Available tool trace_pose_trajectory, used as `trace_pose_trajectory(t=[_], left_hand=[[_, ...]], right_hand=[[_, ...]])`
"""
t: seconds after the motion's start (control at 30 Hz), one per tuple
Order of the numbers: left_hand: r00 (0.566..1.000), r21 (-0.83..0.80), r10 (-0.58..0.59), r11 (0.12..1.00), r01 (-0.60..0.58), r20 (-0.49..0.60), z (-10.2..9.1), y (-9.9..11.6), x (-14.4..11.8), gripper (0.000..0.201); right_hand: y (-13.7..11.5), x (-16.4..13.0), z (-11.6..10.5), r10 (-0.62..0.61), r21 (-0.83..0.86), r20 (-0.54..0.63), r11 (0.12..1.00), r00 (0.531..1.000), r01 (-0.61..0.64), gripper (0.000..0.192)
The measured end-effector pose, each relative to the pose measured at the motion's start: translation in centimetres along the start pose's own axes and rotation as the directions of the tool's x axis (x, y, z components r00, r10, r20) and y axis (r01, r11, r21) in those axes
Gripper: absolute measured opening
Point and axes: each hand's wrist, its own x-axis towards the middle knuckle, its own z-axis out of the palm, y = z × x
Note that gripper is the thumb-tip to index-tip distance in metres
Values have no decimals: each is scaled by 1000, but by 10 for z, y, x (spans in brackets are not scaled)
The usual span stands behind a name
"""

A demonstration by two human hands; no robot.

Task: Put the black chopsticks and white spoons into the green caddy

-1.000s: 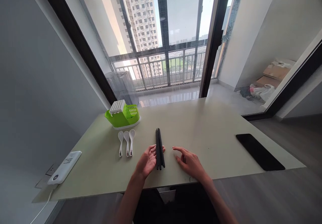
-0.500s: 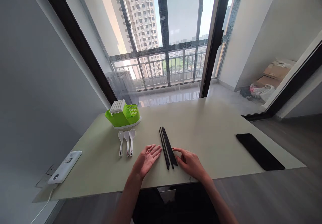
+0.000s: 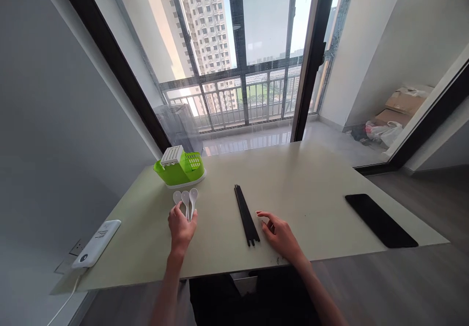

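At the far left, a white power bank (image 3: 95,243) lies near the front-left corner of the pale surface (image 3: 311,179), with a cable trailing off the edge below it. Further back stands a green cutlery basket (image 3: 179,169) on a white base, with a white slotted insert on its left side. Just in front of the basket lie three white spoons (image 3: 185,200), side by side with their bowls pointing away from the person. The left hand (image 3: 181,228) lies over the handles of the spoons, palm down, fingers curled loosely about them; whether it has actually closed on any of them cannot be told, since the hand hides the handles.

To the right of that, near the middle of the surface, a bundle of black chopsticks (image 3: 246,214) lies flat, running away from the person and tilted slightly, its near end towards the right. The right hand (image 3: 279,234) rests on the surface just beside the near end of the chopsticks, fingers loosely spread and holding nothing; its fingertips are close to the sticks but seem not to touch them.

Well apart at the right, a black phone (image 3: 380,213) lies flat near the front-right corner.
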Motion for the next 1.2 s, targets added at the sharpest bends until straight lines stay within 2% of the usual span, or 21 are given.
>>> trace_pose_trajectory(t=[0.07,0.17,0.27,0.33,0.4,0.53,0.6,0.73,0.9,1.07,1.2], left_hand=[[999,153,-46,987,44,4,1,-10,9,83],[991,274,-120,956,99,60,4,-16,18,104],[986,324,-137,941,99,96,7,-13,24,107],[984,308,-146,945,109,98,8,-8,26,99],[981,251,-150,961,116,121,9,-3,26,84],[975,106,-96,991,77,198,17,8,18,40],[972,14,-65,998,64,226,24,15,11,28],[958,-212,-7,975,71,286,42,35,-4,23],[934,-464,63,878,116,352,60,66,-21,25],[908,-576,141,808,125,395,71,96,-49,30],[857,-601,213,789,132,469,77,118,-65,28]], right_hand=[[1,0,0,-4,9,-3,1000,1000,4,32],[1,0,0,-2,3,2,1000,1000,2,32],[0,0,-1,4,-11,2,1000,1000,-4,33],[0,0,-2,4,-18,0,1000,1000,-4,33],[-1,0,-1,-2,-22,-4,1000,1000,2,33],[0,0,2,-9,-25,-9,1000,1000,9,31],[1,0,4,-4,-21,-3,1000,1000,4,31],[1,1,5,5,-15,8,1000,1000,-5,30],[-2,0,4,7,0,-4,1000,1000,-7,29],[-1,2,4,18,-1,-12,1000,1000,-18,30],[5,2,5,-1,-22,-76,1000,997,-1,39]])
